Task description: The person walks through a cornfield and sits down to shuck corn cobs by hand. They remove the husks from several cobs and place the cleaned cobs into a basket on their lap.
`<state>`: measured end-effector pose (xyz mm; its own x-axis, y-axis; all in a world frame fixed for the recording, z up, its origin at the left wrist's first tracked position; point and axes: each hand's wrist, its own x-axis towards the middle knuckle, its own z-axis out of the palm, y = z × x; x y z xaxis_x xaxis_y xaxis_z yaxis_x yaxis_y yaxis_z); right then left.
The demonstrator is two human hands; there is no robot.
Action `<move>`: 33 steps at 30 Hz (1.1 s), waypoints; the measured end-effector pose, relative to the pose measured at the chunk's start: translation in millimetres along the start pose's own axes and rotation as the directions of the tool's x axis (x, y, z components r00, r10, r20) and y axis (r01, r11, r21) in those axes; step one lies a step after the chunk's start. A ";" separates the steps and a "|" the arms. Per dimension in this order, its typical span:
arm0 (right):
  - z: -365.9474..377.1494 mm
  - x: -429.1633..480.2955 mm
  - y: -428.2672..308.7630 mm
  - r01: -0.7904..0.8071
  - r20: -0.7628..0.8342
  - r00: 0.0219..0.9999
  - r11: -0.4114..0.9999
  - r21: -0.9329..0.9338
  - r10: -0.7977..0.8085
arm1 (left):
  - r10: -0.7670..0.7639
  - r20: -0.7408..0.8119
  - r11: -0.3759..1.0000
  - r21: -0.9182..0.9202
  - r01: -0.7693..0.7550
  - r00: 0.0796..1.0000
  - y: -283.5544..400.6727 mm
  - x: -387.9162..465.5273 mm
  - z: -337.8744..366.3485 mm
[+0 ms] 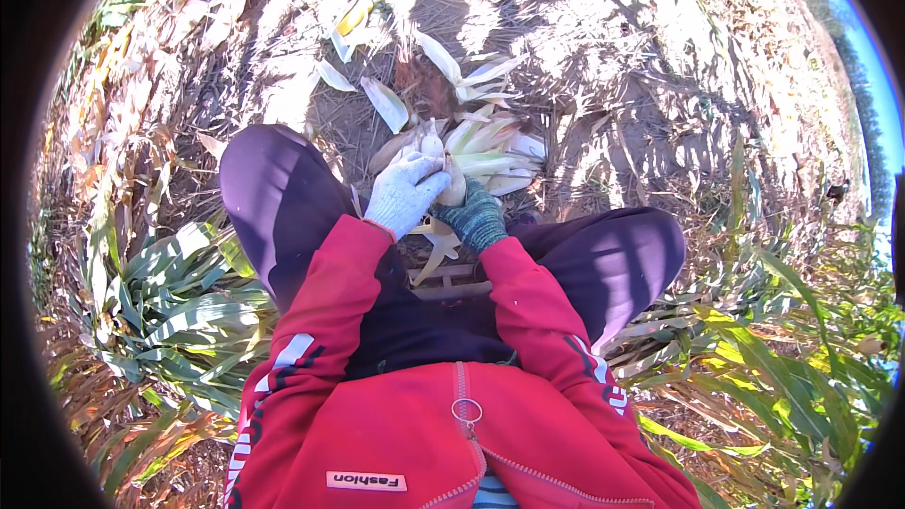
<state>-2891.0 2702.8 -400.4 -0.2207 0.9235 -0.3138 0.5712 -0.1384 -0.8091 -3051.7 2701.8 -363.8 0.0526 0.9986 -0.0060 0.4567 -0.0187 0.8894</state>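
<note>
My left hand point(405, 192), in a white knit glove, has its thumb and fingers closed on the upper part of a corn ear in its husk point(453, 186). Around the lower part of the same ear curls my right hand point(470, 215), in a dark green striped glove. Both hands are close together between my bent knees. Just beyond them lies a heap of pale corn husks point(488, 145), and some husk leaves hang below the ear.
Loose husk pieces point(385, 104) lie on the straw-strewn soil ahead. Green corn leaves point(191, 304) are piled at my left, and more leafy stalks point(785, 375) lie at my right. A slatted thing point(452, 281) shows between my legs.
</note>
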 end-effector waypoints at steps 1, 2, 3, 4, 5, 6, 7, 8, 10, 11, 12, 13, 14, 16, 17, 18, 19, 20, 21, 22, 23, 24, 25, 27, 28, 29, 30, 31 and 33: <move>0.5 -2.6 3.5 -0.012 0.004 1.000 1.000 0.023 0.012 | -0.010 -0.009 0.999 -0.043 0.010 1.000 -3.5 -0.6 0.1; -3.2 -4.3 -2.5 -0.023 0.003 1.000 0.999 0.042 0.023 | -0.016 -0.017 0.996 -0.089 0.014 1.000 -2.5 1.1 0.0; -1.5 -1.7 3.1 -0.019 0.008 1.000 1.000 -0.004 0.019 | -0.002 -0.045 0.999 -0.037 0.001 0.999 -0.7 2.0 0.6; 2.6 2.3 12.9 -0.015 0.014 1.000 0.999 -0.051 0.015 | 0.013 -0.072 1.000 0.016 -0.011 0.997 1.9 2.5 1.6; 4.6 2.9 12.5 -0.010 0.026 1.000 0.995 -0.097 0.013 | 0.023 -0.101 0.997 0.070 -0.016 0.995 3.9 1.5 1.1; 5.4 2.5 12.6 -0.021 0.038 0.999 1.000 -0.018 0.022 | -0.074 -0.083 0.997 0.007 0.075 0.994 2.4 2.2 0.4; 6.0 1.5 13.0 -0.034 0.050 0.998 0.998 0.061 0.031 | -0.170 -0.059 0.984 -0.055 0.167 0.984 -0.4 4.1 -0.3; 5.5 1.0 11.9 -0.047 0.060 0.997 0.989 0.140 0.039 | -0.260 -0.028 0.960 -0.114 0.256 0.965 1.3 5.8 -1.6; 6.0 2.9 17.2 -0.010 0.054 0.998 0.913 0.409 -0.014 | -0.429 0.071 0.748 -0.531 0.399 0.900 6.6 5.3 -4.9; 6.6 3.3 20.0 0.008 0.045 0.998 0.846 0.533 -0.038 | -0.488 0.149 0.568 -0.693 0.443 0.860 9.6 4.8 -6.5; 7.7 5.9 22.1 0.003 0.027 0.999 0.805 0.594 -0.024 | -0.494 0.196 0.447 -0.778 0.441 0.847 7.8 5.0 -5.3; 9.4 10.5 23.6 0.000 0.009 1.000 0.759 0.652 -0.008 | -0.494 0.243 0.316 -0.844 0.433 0.835 2.7 5.6 -2.4; 11.0 12.0 18.3 -0.003 -0.004 1.000 0.708 0.707 0.008 | -0.489 0.289 0.176 -0.891 0.418 0.823 -3.5 5.8 0.7; 14.2 8.2 9.1 -0.009 -0.011 1.000 0.603 0.798 0.030 | -0.428 0.308 0.041 -0.932 0.359 0.849 -13.2 6.5 9.6; 14.5 7.1 7.5 -0.033 0.000 0.998 0.527 0.849 0.064 | -0.402 0.315 0.020 -0.936 0.352 0.860 0.7 4.9 8.6; 15.3 6.7 6.7 -0.055 0.014 0.995 0.447 0.893 0.096 | -0.376 0.320 -0.001 -0.939 0.344 0.870 8.5 4.3 8.7; 17.7 8.5 9.5 -0.009 -0.021 0.996 0.357 0.934 0.081 | -0.422 0.369 -0.037 -0.920 0.391 0.828 3.4 5.2 10.8; 16.1 7.2 7.0 -0.035 0.000 0.992 0.277 0.960 0.127 | -0.389 0.384 -0.127 -0.922 0.365 0.837 0.3 5.7 9.9; 13.5 5.4 4.9 -0.058 0.024 0.985 0.194 0.979 0.170 | -0.355 0.396 -0.216 -0.916 0.338 0.847 -2.4 6.4 8.8; 11.8 4.3 2.4 -0.077 0.053 0.976 0.109 0.991 0.212 | -0.319 0.403 -0.304 -0.901 0.310 0.858 -5.5 7.3 6.7; 12.7 8.3 14.8 -0.039 0.021 0.976 0.078 0.996 0.217 | -0.316 0.353 -0.304 -0.917 0.259 0.881 -6.7 11.7 3.8; 8.7 8.6 9.3 -0.008 0.014 0.965 -0.024 1.000 0.262 | -0.326 0.293 -0.300 -0.934 0.196 0.899 -7.4 13.9 -6.0; 0.4 8.4 5.4 0.028 0.011 0.952 -0.123 0.992 0.307 | -0.384 0.237 -0.266 -0.954 0.139 0.893 -9.8 17.6 -21.2; -22.0 11.5 8.4 0.147 -0.056 0.903 -0.185 0.972 0.427 | -0.496 0.136 -0.212 -0.977 0.032 0.858 -24.9 27.8 -51.2; -36.5 13.1 11.5 0.176 -0.019 0.894 -0.312 0.933 0.447 | -0.560 0.082 -0.181 -0.983 -0.025 0.825 -49.2 30.0 -60.1; -44.9 11.9 7.9 0.212 -0.056 0.891 -0.302 0.930 0.451 | -0.468 0.114 -0.306 -0.951 -0.039 0.877 -55.4 29.8 -57.8; -49.3 11.4 3.5 0.247 -0.093 0.885 -0.292 0.924 0.455 | -0.510 0.039 -0.169 -0.984 -0.055 0.860 -51.8 25.4 -49.7; -47.7 13.3 2.2 0.263 -0.139 0.885 -0.231 0.937 0.445 | -0.551 0.015 -0.125 -0.990 -0.065 0.835 -66.8 28.1 -49.7; -44.2 10.1 4.0 0.296 -0.229 0.874 -0.095 0.951 0.428 | -0.652 -0.019 -0.021 -0.999 -0.043 0.758 -76.7 30.1 -43.3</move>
<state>-2856.0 2727.4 -384.8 0.2326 0.8302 -0.5066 -0.8710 -0.0540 -0.4884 -3123.6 2735.4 -412.4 -0.2747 0.7701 -0.5758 -0.8989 0.0071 0.4382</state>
